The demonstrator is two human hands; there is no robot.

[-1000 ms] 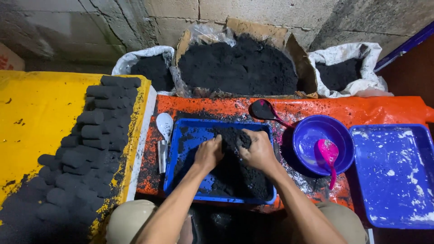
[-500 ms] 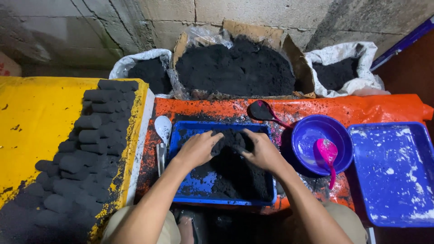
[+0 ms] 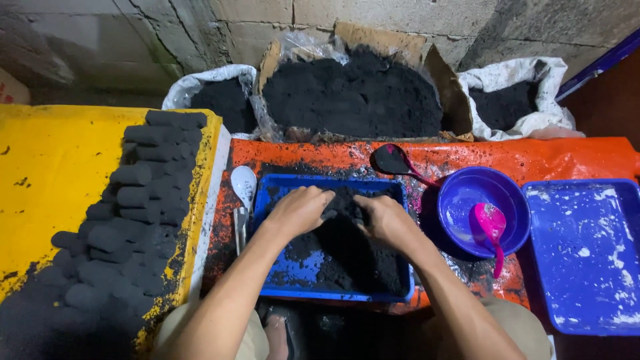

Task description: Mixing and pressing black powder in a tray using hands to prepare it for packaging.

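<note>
A blue rectangular tray (image 3: 280, 288) sits on an orange sheet in front of me, holding a heap of black powder (image 3: 350, 250). My left hand (image 3: 299, 210) lies palm down on the powder at the tray's far left. My right hand (image 3: 381, 219) presses into the heap beside it, fingers curled in the black material. Both hands are dusted black, and the two sets of fingertips are close together at the top of the heap.
Several black cylindrical briquettes (image 3: 133, 207) lie in rows on a yellow sheet at left. A white spoon (image 3: 243, 183) lies beside the tray. A blue bowl (image 3: 483, 210) with a pink scoop, a black ladle (image 3: 397, 162) and a second blue tray (image 3: 587, 253) are right. Sacks and a box of black powder (image 3: 353, 93) stand behind.
Both hands have moved up and left across the tray, from its middle toward the far edge, pushing the powder with them. The left hand has spread flat.
</note>
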